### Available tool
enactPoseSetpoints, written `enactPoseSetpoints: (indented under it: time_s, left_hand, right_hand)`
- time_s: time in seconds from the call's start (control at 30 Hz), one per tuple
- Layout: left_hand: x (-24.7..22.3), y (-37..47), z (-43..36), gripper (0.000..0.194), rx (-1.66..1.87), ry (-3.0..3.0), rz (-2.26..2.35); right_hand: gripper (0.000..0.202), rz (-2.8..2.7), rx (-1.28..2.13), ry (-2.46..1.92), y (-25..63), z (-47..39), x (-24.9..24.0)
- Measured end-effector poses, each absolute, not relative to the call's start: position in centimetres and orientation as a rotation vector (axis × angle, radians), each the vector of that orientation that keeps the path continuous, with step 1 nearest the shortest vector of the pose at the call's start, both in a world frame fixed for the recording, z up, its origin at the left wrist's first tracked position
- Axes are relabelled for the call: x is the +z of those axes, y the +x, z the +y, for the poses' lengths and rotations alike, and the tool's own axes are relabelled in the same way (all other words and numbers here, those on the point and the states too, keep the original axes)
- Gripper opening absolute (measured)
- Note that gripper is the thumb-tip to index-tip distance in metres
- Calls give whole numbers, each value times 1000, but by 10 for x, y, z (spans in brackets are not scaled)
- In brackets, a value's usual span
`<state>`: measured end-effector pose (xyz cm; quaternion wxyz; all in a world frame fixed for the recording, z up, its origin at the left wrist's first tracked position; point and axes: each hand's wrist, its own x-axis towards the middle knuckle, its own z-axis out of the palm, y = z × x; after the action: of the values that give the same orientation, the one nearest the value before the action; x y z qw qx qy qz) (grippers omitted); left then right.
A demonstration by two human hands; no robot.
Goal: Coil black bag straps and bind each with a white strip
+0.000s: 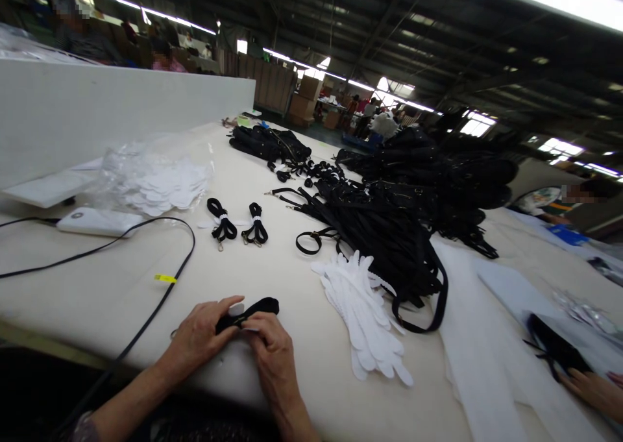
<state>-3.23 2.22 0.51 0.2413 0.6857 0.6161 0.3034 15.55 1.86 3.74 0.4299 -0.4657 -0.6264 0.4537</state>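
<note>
Strap bundle (248,312) points up-right.

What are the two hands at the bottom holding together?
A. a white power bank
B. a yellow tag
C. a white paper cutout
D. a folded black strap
D: the left hand and right hand both pinch a folded black strap just above the cream-coloured table.

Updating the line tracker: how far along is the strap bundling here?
Done: two bundled straps tied with white bands lie mid-table. In hand: left hand and right hand grip a folded black strap with a white piece against it. Left: a big loose strap pile and a fanned stack of white paper pieces.
</note>
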Motion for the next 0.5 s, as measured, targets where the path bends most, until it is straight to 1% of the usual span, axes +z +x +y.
enactPoseSetpoints:
  time_s: [0.07, 0.13, 0.2, 0.33, 0.5]
  left_hand:
    - [4, -33, 22, 46, 839, 1874, 1677]
    - [2, -33, 22, 46, 846, 1870, 1672]
    - [0, -33, 23, 46, 854, 1866, 1666]
    - [-3, -33, 22, 47, 847, 1888, 1671]
    - [-4, -31, 20, 46, 822, 1970, 1657]
  right_hand:
    - [15, -1420, 1311, -1222, 153, 20, 39]
    - [18, -1279, 1498, -1244, 150, 23, 39]
    - [25, -1190, 1605, -1231, 147, 27, 37]
    - [33, -1131, 1679, -1253, 146, 35, 34]
    - [26, -1202, 1649, -1365, 148, 39, 33]
